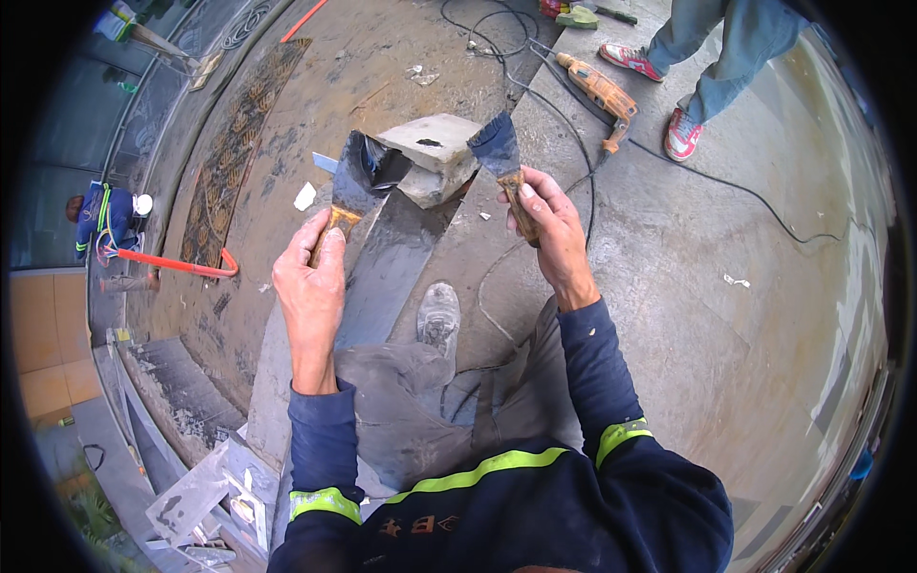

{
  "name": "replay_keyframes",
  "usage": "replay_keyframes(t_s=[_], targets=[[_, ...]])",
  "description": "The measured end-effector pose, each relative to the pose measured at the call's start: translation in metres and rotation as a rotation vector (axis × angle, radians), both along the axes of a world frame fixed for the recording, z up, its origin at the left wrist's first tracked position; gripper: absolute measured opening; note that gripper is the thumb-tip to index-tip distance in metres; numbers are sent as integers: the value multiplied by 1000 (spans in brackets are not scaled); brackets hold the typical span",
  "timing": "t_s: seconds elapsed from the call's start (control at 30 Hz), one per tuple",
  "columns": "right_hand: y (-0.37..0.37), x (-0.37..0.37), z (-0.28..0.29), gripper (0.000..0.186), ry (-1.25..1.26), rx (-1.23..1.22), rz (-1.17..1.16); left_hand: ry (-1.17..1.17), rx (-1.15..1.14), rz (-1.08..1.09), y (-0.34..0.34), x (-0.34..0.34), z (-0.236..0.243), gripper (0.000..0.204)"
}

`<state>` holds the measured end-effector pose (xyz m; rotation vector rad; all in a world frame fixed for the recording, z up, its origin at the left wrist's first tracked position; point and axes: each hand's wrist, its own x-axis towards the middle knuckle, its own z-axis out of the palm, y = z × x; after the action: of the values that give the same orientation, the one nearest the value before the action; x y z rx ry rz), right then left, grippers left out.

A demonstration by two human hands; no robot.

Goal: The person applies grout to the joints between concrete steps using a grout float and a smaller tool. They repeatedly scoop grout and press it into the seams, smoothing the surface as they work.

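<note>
My left hand grips a scraper by its yellowish wooden handle, its broad blade dark and pointing up. My right hand holds a second scraper, also wooden-handled, with a dark, smeared blade tilted up toward the left. Beyond and between the blades are rough pale stone blocks, with a glossy black material at their left, partly behind the left blade. A long grey slab runs from the blocks down toward my legs.
A person's legs stand upper right beside an orange power tool and black cables. A crouching worker is at far left, near an orange bent bar. A patterned dark board lies left; offcut slabs lie lower left.
</note>
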<state>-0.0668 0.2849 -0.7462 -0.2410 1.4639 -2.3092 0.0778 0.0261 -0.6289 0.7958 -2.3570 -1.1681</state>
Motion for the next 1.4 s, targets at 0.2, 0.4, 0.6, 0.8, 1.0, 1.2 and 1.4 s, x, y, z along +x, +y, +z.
replay_keyframes(t_s=[0.2, 0.4, 0.6, 0.8, 1.0, 1.2, 1.4], targets=[[-32, -54, -39, 36, 527, 537, -155, 36, 145, 74, 5, 4, 8, 38], [-121, -108, -91, 38, 587, 1066, 50, 61, 123, 130, 7, 10, 11, 38], [-184, -129, -118, 42, 715, 1189, 158, 79, 110, 144, 1, 16, 10, 39], [-165, -117, -104, 42, 710, 1152, 266, 92, 112, 154, -6, 10, 9, 38], [-67, -85, -56, 37, 528, 800, 112, 64, 123, 142, -11, 5, 8, 38], [-15, -42, -14, 50, -192, -132, 118, 11, 146, 64, -11, 1, 9, 38], [-13, -25, 1, 49, -41, -231, 88, 56, 382, -35, -6, 0, 10, 36]])
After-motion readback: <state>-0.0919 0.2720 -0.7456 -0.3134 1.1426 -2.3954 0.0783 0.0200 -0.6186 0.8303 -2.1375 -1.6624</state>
